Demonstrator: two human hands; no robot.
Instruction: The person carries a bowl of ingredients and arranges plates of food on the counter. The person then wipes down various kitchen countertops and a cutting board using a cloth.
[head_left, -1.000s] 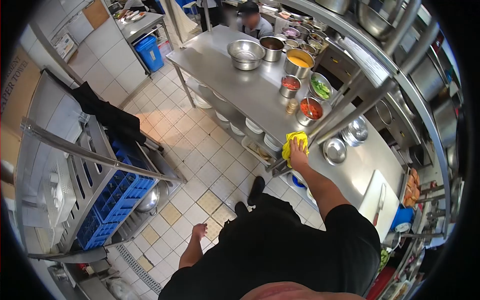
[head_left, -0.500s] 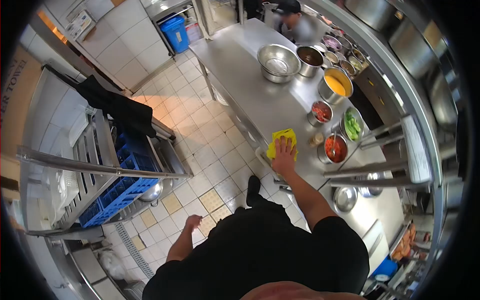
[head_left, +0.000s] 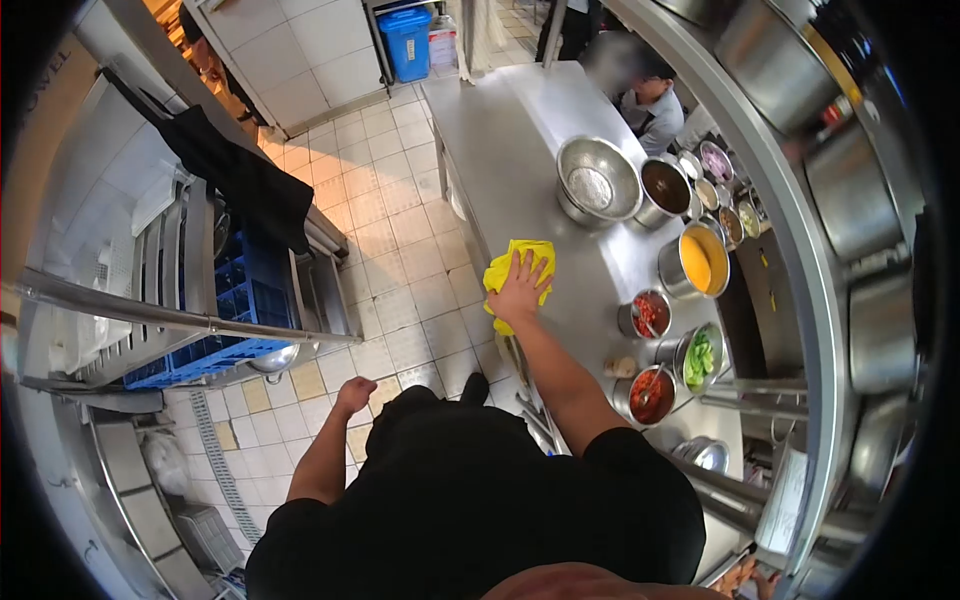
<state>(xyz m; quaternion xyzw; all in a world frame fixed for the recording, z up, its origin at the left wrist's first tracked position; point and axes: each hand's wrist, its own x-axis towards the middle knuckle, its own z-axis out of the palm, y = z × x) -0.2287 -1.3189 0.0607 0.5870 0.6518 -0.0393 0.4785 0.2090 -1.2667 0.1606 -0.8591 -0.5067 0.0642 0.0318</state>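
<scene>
My right hand (head_left: pixel 519 290) presses down on a bunched yellow cloth (head_left: pixel 543 252) at the near-left edge of the steel table (head_left: pixel 480 110). Its fingers are spread over the cloth, which sticks out around them. Over the tiled floor, my left hand (head_left: pixel 354 394) hangs beside my body, its fingers curled in with nothing visible in them. To the right of the cloth stand a small pot of chopped red food (head_left: pixel 648 314), a second red-filled pot (head_left: pixel 649 397) with a spoon, and a small jar (head_left: pixel 622 367).
Steel bowls (head_left: pixel 598 180), a dark-filled pot (head_left: pixel 665 190), a pot of yellow liquid (head_left: pixel 697 262) and a bowl of green vegetables (head_left: pixel 700 358) line the table. A person (head_left: pixel 655 105) is beyond it. A rack with blue crates (head_left: pixel 235 300) stands left; a shelf of pots (head_left: pixel 850 195) overhangs right.
My right hand and the yellow cloth have moved along the table edge toward its far end. My body has shifted the same way, and my left hand's fingers have curled in.
</scene>
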